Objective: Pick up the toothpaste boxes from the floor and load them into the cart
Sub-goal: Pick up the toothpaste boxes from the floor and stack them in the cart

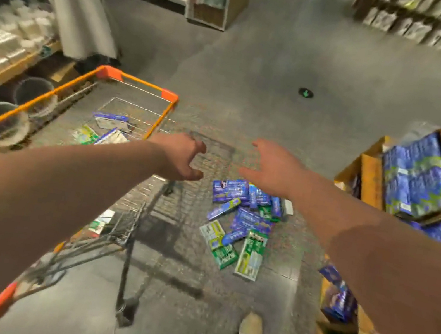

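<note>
L hand [182, 158]: empty, fingers spread, half-curled, by cart's right side
R hand [271, 170]: empty, fingers wide, above heap
toothpaste boxes [242, 218]: heap on floor, right of cart; axes mixed
long green box [252, 253]: axis near-far
cart [140, 82]: few boxes inside

This is a shop. Wooden shelves [371, 175] on the right hold tight rows of identical blue boxes [418, 172]. Racks [12, 53] on the left carry stacked white packs [0, 37], with buckets [3, 122] below. More stocked shelving [415, 21] lines the far aisle. A wire cart [137, 82] with orange trim stands on the grey floor [262, 56], which bears a green arrow sticker [305, 93].
</note>
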The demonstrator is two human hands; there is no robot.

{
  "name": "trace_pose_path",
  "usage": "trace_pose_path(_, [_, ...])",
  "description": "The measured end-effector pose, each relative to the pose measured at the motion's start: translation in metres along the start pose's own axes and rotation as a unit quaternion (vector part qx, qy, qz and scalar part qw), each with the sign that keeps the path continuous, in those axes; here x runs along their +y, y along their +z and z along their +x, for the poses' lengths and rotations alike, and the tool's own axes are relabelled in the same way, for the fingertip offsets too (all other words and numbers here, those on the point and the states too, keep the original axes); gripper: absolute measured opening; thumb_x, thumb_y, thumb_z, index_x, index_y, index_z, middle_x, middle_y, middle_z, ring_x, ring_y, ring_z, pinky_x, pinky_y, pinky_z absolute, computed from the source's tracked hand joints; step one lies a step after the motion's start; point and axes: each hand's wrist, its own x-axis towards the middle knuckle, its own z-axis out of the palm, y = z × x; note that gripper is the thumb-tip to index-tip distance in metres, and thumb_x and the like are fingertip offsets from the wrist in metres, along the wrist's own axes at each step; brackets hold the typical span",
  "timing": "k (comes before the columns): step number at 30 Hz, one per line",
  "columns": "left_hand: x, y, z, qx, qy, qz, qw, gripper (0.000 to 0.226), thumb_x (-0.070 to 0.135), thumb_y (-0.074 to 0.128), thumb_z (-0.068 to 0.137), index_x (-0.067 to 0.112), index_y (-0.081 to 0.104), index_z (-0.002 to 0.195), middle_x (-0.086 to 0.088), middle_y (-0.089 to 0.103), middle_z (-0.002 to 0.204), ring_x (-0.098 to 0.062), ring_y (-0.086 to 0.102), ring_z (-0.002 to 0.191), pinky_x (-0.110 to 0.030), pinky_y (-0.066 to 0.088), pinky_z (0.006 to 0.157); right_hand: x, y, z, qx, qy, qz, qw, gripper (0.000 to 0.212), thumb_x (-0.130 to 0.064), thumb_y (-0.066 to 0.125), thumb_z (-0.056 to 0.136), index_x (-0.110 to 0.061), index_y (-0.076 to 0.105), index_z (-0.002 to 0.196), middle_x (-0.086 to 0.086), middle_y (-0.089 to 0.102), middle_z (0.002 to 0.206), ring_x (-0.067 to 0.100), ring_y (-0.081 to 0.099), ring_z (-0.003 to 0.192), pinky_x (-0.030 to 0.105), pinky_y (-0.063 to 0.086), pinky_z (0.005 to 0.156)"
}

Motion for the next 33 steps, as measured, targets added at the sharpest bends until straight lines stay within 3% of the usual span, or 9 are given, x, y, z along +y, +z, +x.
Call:
trace_pose_path(6, [0.068, -0.002, 0.095, -0.010, -0.010, -0.014, 1.000, 0.070, 0.060, 0.061, 0.093, 0.026, 0.042, 0.151, -0.005, 0.060, 0.141, -0.029, 0.058, 0.128, -0.038, 0.047, 0.099, 0.106, -0.016, 0.035, -0.011, 0.008, 0.019, 1.000, 0.072, -0.046, 0.067, 0.092, -0.007, 0.041, 0.147, 0.021, 0.050, 0.144, 0.035, 0.048, 0.133, 0.041, 0.039, 0.110])
trace_pose_path(11, [0.102, -0.001, 0.172, -0.019, -0.003, -0.018, 1.000, 0.070, 0.059, 0.058, 0.094, 0.024, 0.042, 0.152, -0.006, 0.057, 0.145, -0.029, 0.057, 0.128, -0.039, 0.047, 0.098, 0.172, -0.015, 0.073, -0.037, 0.031, 0.001, 0.999, 0.067, -0.048, 0.063, 0.094, -0.008, 0.043, 0.144, 0.019, 0.054, 0.139, 0.035, 0.051, 0.128, 0.040, 0.042, 0.101])
trace_pose_path(13, [0.106, 0.000, 0.202, -0.026, 0.011, -0.019, 0.999, 0.071, 0.061, 0.056, 0.095, 0.025, 0.039, 0.153, -0.004, 0.055, 0.147, -0.027, 0.058, 0.126, -0.040, 0.050, 0.095, 0.191, -0.011, 0.090, -0.049, 0.044, 0.021, 0.998, 0.070, -0.045, 0.062, 0.096, -0.010, 0.035, 0.151, 0.016, 0.050, 0.144, 0.033, 0.048, 0.133, 0.040, 0.040, 0.106])
trace_pose_path(17, [0.098, 0.012, 0.275, -0.044, 0.040, -0.035, 0.998, 0.070, 0.060, 0.057, 0.093, 0.023, 0.041, 0.151, -0.005, 0.055, 0.144, -0.028, 0.059, 0.121, -0.045, 0.053, 0.095, 0.225, 0.007, 0.130, -0.069, 0.087, 0.031, 0.993, 0.057, -0.046, 0.060, 0.096, -0.016, 0.042, 0.141, 0.010, 0.053, 0.134, 0.031, 0.053, 0.124, 0.040, 0.045, 0.101])
trace_pose_path(21, [0.084, 0.033, 0.352, -0.067, 0.061, -0.036, 0.995, 0.066, 0.060, 0.055, 0.091, 0.022, 0.044, 0.145, -0.006, 0.057, 0.138, -0.028, 0.060, 0.116, -0.047, 0.053, 0.093, 0.255, 0.038, 0.176, -0.086, 0.129, 0.039, 0.987, 0.064, -0.045, 0.060, 0.096, -0.011, 0.038, 0.146, 0.015, 0.053, 0.137, 0.034, 0.052, 0.128, 0.043, 0.044, 0.106])
trace_pose_path(27, [0.063, 0.110, 0.450, -0.119, 0.069, -0.072, 0.988, 0.071, 0.062, 0.052, 0.088, 0.018, 0.043, 0.143, -0.010, 0.059, 0.127, -0.032, 0.059, 0.117, -0.047, 0.050, 0.097, 0.300, 0.111, 0.251, -0.130, 0.170, 0.072, 0.974, 0.066, -0.043, 0.060, 0.096, -0.012, 0.035, 0.148, 0.013, 0.052, 0.138, 0.034, 0.051, 0.128, 0.046, 0.046, 0.105])
trace_pose_path(30, [0.053, 0.170, 0.488, -0.130, 0.059, -0.102, 0.985, 0.068, 0.059, 0.056, 0.092, 0.017, 0.044, 0.145, -0.009, 0.056, 0.138, -0.033, 0.055, 0.127, -0.039, 0.045, 0.100, 0.328, 0.165, 0.287, -0.144, 0.188, 0.065, 0.969, 0.049, -0.036, 0.055, 0.098, -0.014, 0.043, 0.140, 0.012, 0.053, 0.135, 0.032, 0.055, 0.120, 0.045, 0.047, 0.101])
trace_pose_path(33, [0.041, 0.244, 0.519, -0.140, 0.034, -0.107, 0.984, 0.066, 0.063, 0.055, 0.091, 0.018, 0.049, 0.138, -0.009, 0.058, 0.135, -0.034, 0.058, 0.124, -0.045, 0.048, 0.100, 0.359, 0.234, 0.328, -0.165, 0.181, 0.052, 0.968, 0.041, -0.033, 0.053, 0.096, -0.016, 0.048, 0.132, 0.011, 0.057, 0.127, 0.031, 0.058, 0.108, 0.044, 0.052, 0.092])
